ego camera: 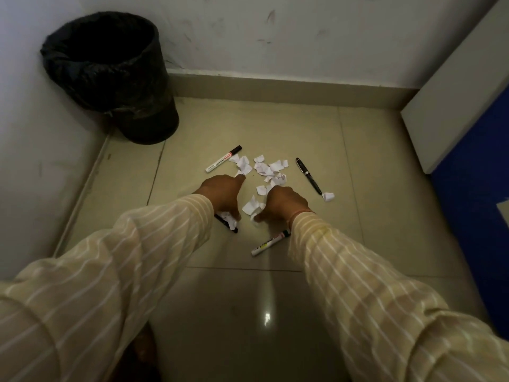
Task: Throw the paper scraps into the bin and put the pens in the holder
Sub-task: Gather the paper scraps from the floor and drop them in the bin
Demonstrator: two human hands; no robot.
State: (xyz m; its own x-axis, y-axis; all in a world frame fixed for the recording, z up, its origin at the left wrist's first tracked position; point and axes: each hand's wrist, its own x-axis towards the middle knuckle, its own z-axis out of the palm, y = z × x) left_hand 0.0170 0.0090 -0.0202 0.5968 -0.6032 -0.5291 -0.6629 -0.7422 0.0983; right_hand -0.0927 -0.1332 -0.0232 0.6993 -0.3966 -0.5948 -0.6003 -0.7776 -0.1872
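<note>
A person in cream striped sleeves [154, 244] reaches both hands down to a tiled floor [316, 133] in the corner of a room, gathering torn white paper scraps [268, 168] strewn among four pens. The left hand [221, 193] lies palm-down with its fingers [239, 180] curled onto a scrap at the near edge of the pile, while a further crumpled scrap shows under its heel; the right hand [286, 202] is likewise cupped over the litter, with white paper showing at its thumb side. Both hands appear to be closing on paper, though how firmly either grips cannot be told from above. The hands seem set on either side of the pile so as to rake it inward.

Most of the scraps lie loose between and beyond the hands, and one stray piece [328, 196] sits apart at the tip of a black pen [308, 175]. A white marker with a dark cap [223, 159] lies just left of the pile, a second white marker [271, 243] rests near the right wrist, and a black marker [227, 224] is partly hidden under the left hand. The bin [110, 78], lined with a black bag, stands open in the corner, near enough for a short carry. No pen holder is in view, and the pens look untouched.
</note>
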